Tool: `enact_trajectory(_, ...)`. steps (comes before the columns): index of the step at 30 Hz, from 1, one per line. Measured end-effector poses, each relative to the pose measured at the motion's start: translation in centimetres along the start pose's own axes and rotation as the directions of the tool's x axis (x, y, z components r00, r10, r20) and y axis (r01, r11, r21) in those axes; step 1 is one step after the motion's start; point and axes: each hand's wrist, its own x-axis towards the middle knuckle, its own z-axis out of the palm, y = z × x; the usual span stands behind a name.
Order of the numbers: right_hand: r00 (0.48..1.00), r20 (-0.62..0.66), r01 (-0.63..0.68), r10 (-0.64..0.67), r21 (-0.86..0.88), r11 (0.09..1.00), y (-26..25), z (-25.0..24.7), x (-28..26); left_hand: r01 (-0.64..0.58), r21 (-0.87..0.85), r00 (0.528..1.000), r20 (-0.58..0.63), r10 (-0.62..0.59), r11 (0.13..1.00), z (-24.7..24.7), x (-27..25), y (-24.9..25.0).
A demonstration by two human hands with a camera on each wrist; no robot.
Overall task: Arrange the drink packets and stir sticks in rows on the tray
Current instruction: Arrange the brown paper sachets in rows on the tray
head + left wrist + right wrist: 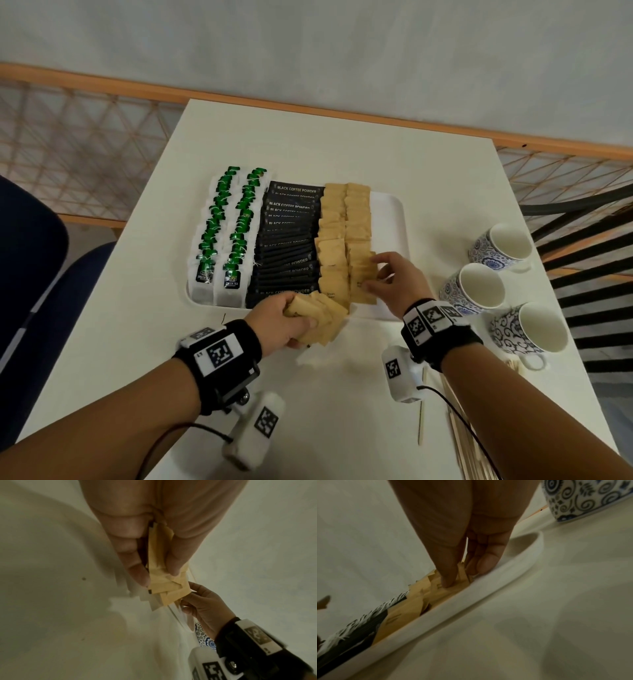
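The table (308,144) is big and white, so there is room for everything. The tray (390,219) sits in the middle of it, close to the person, so both hands can reach it.

On the tray the packets lie in rows from far to near, each one lapping over the next. That way many fit. Two rows of tea bags (222,233) are on the left. The coffee sticks (287,246) make a dark row in the middle. The tan packets (342,233) make two rows next to them. The right strip of the tray is bare, maybe kept for the sticks.

Three cups (479,287) stand off to the right, out of the way.

The left hand (284,322) is curled around a bunch (322,318) of spare tan packets, spread like a fan at the near edge of the tray. It holds them close so the other hand can take them one by one.

The right hand (394,277) pinches a tan packet at the near end of the right tan row, thumb on top, likely to set it straight.

The stir sticks (459,442) lie on the table at the near right, not yet on the tray.
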Motion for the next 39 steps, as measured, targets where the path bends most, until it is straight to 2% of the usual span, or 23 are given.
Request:
enact_trajectory(6, 0.999, -0.036, -0.028, 0.03, 0.065, 0.998, 0.8, 0.1, -0.7, 0.039, -0.099, 0.999, -0.032, -0.043, 0.994, 0.5, 0.5, 0.1)
enact_trajectory(10, 0.996, -0.076, 0.047, -0.039, 0.096, 0.994, 0.1, -0.4, -2.1, 0.045, -0.14, 0.998, -0.035, -0.05, 0.989, 0.5, 0.6, 0.3)
enact_trajectory(11, 0.997, -0.055, 0.065, -0.058, 0.137, 0.988, -0.2, -0.3, -2.6, 0.043, -0.154, 0.998, -0.035, -0.049, 0.987, 0.6, 0.6, 0.4)
enact_trajectory(13, 0.996, 0.067, 0.047, -0.064, 0.231, 0.972, -1.1, 0.0, -3.6, 0.038, -0.173, 0.998, -0.037, -0.045, 0.984, 0.7, 0.6, 0.5)
enact_trajectory(15, 0.975, 0.217, -0.018, -0.043, 0.273, 0.962, -1.8, 0.5, -4.3, 0.032, -0.189, 0.999, -0.033, -0.039, 0.981, 1.0, 0.6, 0.7)
enact_trajectory(17, 0.955, 0.297, -0.082, -0.016, 0.314, 0.946, -2.1, 1.0, -4.6, 0.031, -0.2, 0.999, -0.02, -0.036, 0.979, 1.3, 0.6, 0.7)
enact_trajectory(19, 0.951, 0.309, -0.136, 0.013, 0.38, 0.915, -2.0, 0.9, -4.6, 0.032, -0.197, 0.999, -0.004, -0.033, 0.98, 1.5, 0.5, 0.8)
enact_trajectory(22, 0.97, 0.237, -0.153, 0.053, 0.425, 0.892, -1.1, -0.2, -4.1, 0.042, -0.204, 0.999, -0.007, -0.045, 0.978, 1.3, 0.5, 1.0)
enact_trajectory(25, 0.982, 0.168, -0.145, 0.089, 0.362, 0.921, 0.3, -1.5, -3.1, 0.083, -0.221, 0.996, -0.012, -0.088, 0.972, 1.0, 0.5, 1.3)
enact_trajectory(29, 0.977, 0.169, -0.172, 0.129, 0.274, 0.946, 1.3, -2.2, -2.4, 0.107, -0.229, 0.993, -0.03, -0.116, 0.968, 0.9, 0.6, 1.4)
enact_trajectory(39, 0.989, 0.132, -0.061, 0.066, -0.046, 0.997, 0.8, -1.5, -1.8, 0.08, -0.179, 0.996, -0.009, -0.083, 0.981, 0.8, 0.5, 1.4)
